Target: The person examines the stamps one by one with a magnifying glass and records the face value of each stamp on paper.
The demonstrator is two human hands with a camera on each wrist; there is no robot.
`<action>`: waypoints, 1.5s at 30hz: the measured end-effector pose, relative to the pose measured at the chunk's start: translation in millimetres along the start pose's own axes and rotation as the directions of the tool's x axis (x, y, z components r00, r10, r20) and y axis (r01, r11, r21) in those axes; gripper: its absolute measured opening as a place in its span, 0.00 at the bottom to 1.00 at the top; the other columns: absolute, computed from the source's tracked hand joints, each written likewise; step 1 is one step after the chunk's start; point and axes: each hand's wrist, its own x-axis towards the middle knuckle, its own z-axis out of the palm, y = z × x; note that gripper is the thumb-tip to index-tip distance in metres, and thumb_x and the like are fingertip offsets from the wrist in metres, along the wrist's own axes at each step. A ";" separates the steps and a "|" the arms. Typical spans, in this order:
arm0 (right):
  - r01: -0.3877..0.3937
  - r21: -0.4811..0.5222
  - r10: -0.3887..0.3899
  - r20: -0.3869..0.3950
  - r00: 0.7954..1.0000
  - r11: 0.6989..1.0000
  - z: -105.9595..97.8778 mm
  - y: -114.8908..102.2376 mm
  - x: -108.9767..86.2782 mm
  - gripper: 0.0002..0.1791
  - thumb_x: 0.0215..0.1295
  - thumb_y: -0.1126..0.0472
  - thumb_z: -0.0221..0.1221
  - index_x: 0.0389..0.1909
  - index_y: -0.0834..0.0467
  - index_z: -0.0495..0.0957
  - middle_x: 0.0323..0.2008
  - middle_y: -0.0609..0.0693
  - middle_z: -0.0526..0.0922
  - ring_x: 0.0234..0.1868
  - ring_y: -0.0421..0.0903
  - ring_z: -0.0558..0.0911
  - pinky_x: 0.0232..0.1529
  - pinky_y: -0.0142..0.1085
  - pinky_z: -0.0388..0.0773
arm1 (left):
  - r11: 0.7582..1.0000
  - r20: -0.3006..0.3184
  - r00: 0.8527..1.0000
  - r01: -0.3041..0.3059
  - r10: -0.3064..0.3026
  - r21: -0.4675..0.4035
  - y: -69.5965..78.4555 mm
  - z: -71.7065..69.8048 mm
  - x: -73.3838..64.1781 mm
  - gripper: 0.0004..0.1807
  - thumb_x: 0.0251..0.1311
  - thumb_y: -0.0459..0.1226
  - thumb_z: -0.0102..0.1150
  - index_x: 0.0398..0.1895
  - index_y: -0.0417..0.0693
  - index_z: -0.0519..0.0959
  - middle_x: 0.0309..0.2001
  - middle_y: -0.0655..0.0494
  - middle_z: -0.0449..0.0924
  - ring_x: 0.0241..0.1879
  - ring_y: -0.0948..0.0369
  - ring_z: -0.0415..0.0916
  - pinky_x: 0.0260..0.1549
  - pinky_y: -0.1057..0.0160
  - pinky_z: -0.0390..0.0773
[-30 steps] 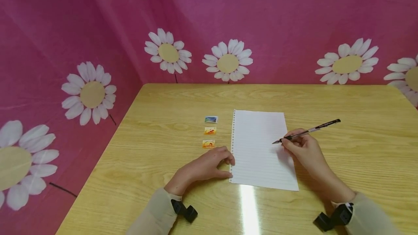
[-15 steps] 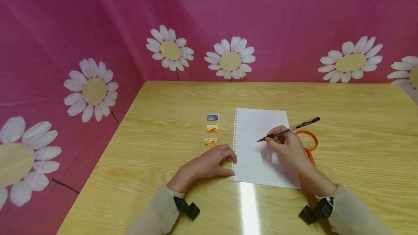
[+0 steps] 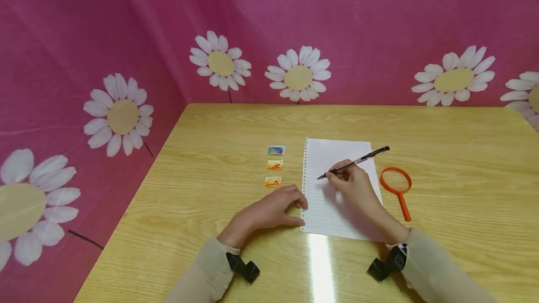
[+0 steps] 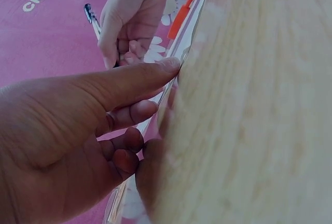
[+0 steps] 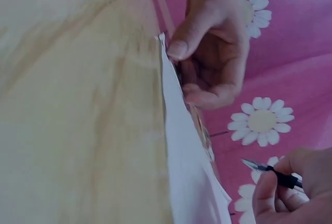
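Observation:
My right hand [image 3: 353, 186] pinches a slim black-and-clear gel pen [image 3: 364, 157] between thumb and fingers. The bare pen tip hangs close over a sheet of lined paper [image 3: 337, 151], pointing left. In the right wrist view the silver tip and black grip of the pen [image 5: 282, 178] show plainly. At the sheet's punched left edge rests my left hand [image 3: 273, 209], thumb out and fingers loosely bent. In the left wrist view, the left thumb of my left hand [image 4: 62, 125] touches the paper's edge [image 4: 194, 24].
Three small picture stamps, one blue [image 3: 276, 150] and two yellow-orange [image 3: 275, 165], lie in a column left of the sheet. An orange magnifying glass [image 3: 403, 205] lies to its right. The wooden table [image 3: 202, 176] meets a pink daisy cloth [image 3: 362, 27] behind and at left.
My right hand has moved left across the paper with the pen, uncovering the magnifying glass. My left hand has stayed at the paper's edge. The head view has shifted slightly.

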 end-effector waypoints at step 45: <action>0.026 -0.116 -0.036 -0.083 0.996 0.993 29.7 9.3 8.9 0.04 0.62 0.67 0.57 0.36 0.64 0.75 0.26 0.56 0.79 0.26 0.39 0.70 0.29 0.28 0.67 | 0.997 0.028 0.997 0.075 -0.075 0.000 5.3 -1.1 0.4 0.15 0.58 0.44 0.68 0.45 0.50 0.79 0.43 0.60 0.74 0.42 0.68 0.69 0.49 0.72 0.71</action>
